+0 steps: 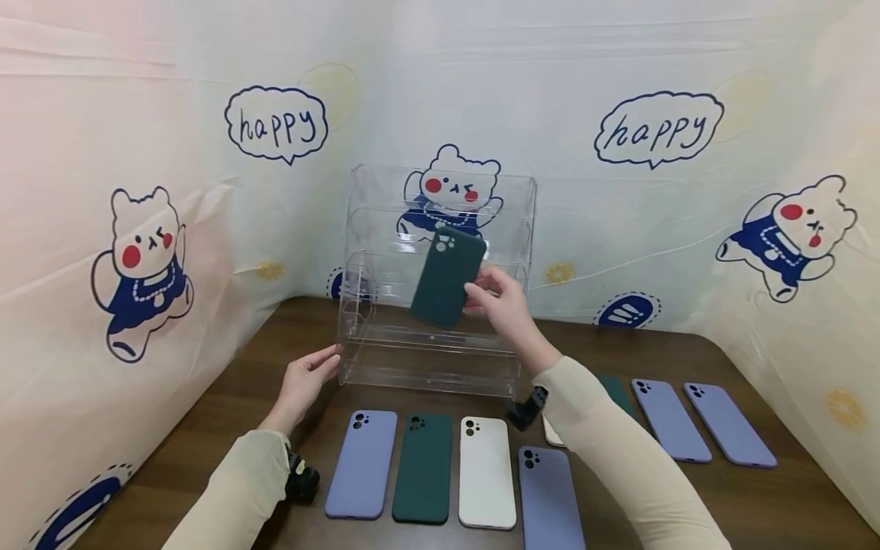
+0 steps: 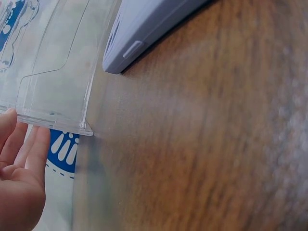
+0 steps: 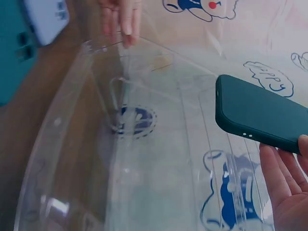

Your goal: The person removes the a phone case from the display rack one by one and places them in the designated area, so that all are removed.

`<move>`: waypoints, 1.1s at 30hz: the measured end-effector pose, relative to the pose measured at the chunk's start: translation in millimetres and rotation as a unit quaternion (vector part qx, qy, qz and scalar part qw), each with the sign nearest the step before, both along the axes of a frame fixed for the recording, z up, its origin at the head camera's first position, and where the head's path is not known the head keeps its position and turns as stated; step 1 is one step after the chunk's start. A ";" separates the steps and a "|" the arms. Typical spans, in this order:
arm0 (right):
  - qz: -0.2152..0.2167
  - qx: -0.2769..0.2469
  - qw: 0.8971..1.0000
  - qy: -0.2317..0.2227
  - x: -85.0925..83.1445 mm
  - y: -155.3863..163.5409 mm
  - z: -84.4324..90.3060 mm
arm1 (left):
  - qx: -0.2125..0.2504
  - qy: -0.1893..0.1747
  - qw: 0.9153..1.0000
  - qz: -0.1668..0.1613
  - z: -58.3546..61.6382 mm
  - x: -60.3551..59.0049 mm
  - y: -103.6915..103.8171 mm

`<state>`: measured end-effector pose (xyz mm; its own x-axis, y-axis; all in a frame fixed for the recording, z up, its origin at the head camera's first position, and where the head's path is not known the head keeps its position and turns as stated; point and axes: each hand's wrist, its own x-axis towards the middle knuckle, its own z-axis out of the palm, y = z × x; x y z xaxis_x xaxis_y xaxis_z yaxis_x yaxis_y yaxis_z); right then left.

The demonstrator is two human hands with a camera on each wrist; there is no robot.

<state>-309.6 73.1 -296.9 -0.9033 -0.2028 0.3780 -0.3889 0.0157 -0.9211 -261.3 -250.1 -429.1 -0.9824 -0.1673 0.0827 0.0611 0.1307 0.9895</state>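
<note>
A clear plastic tiered display rack (image 1: 433, 376) stands upright on the table. My left hand (image 1: 309, 378) holds its lower left edge, thumb on one side and fingers on the other, as the left wrist view shows. My right hand (image 1: 505, 305) pinches a dark green phone case (image 1: 448, 276) by its right edge. This case is raised, slightly tilted, in front of the middle tiers, its camera cut-outs at the top. In the right wrist view the green case (image 3: 264, 113) hangs over the rack, apart from the tier walls as far as I can see.
In front of the rack lie a purple case (image 1: 361, 464), a green case (image 1: 422, 470), a white case (image 1: 486, 473) and another purple case (image 1: 550, 493). Further right are two purple cases (image 1: 670, 420) and a green case (image 1: 617, 393), partly behind my right sleeve. A printed cloth (image 1: 440, 92) surrounds the table.
</note>
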 end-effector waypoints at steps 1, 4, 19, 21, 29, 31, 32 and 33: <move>0.002 0.009 1.000 -0.003 4.3 7.0 -2.4 | -0.006 -0.001 1.000 0.000 -0.2 0.8 -1.2; 0.005 0.040 0.999 -0.015 16.0 28.4 -7.7 | -0.013 -0.001 1.000 0.000 -0.5 3.4 -4.3; 0.144 0.151 0.968 -0.138 56.5 139.5 -33.8 | -0.003 0.006 1.000 0.001 2.2 2.5 -3.4; 0.170 0.159 0.960 -0.156 61.1 153.8 -39.7 | -0.005 0.002 1.000 0.001 2.5 1.8 -2.6; 0.295 0.125 0.916 -0.239 80.1 209.2 -74.6 | -0.008 0.001 1.000 0.001 0.1 -1.2 0.1; 0.318 0.110 0.904 -0.264 85.9 221.7 -85.2 | -0.007 -0.003 1.000 0.002 -1.0 -1.7 0.1; 0.327 0.102 0.899 -0.274 89.0 227.4 -90.5 | -0.007 -0.005 1.000 0.001 -1.4 -1.8 -0.1; 0.335 0.097 0.893 -0.284 92.4 232.6 -94.9 | -0.009 -0.007 1.000 0.001 -1.6 -1.6 -0.2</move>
<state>-217.1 305.7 -391.8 -0.5902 -0.7813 -0.2032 0.1585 0.1347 -0.9781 -262.9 -250.2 -430.7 -0.9833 -0.1673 0.0710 0.0461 0.1482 0.9879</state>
